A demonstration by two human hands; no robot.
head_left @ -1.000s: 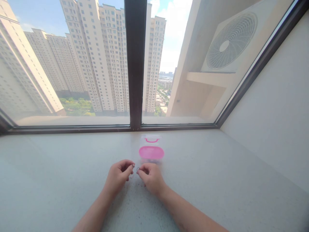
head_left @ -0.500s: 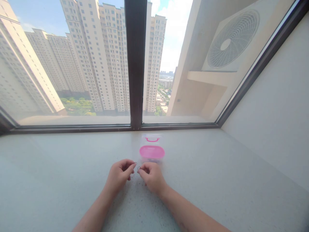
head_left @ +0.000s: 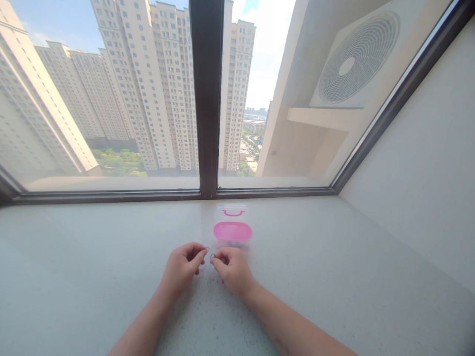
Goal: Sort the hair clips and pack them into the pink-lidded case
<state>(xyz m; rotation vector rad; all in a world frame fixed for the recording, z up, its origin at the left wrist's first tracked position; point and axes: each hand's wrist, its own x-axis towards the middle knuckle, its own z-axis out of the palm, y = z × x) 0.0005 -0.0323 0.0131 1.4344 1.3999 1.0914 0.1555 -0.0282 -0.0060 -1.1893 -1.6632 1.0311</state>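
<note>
My left hand [head_left: 184,262] is closed in a pinch on a small thin ring [head_left: 207,249] that sticks out past the fingertips. A second small dark ring [head_left: 213,256] shows at the fingertips of my right hand [head_left: 233,267], pinched between thumb and forefinger. A narrow gap separates the two rings. Just beyond my right hand stands a clear plastic box with a pink inner tray [head_left: 232,231]. Its clear lid with a pink handle [head_left: 233,213] is tilted up at the back. What lies in the lower part of the box is blurred.
Both forearms are over a pale speckled windowsill [head_left: 315,277]. Behind the box runs a dark window frame [head_left: 209,148] with glass on either side. A white wall [head_left: 419,183] closes off the right. Tall buildings and an air-conditioner unit [head_left: 356,59] are outside.
Both hands hold nearly the same pose, rings still apart. The whole view has shifted very slightly; the box has not visibly moved on the sill.
</note>
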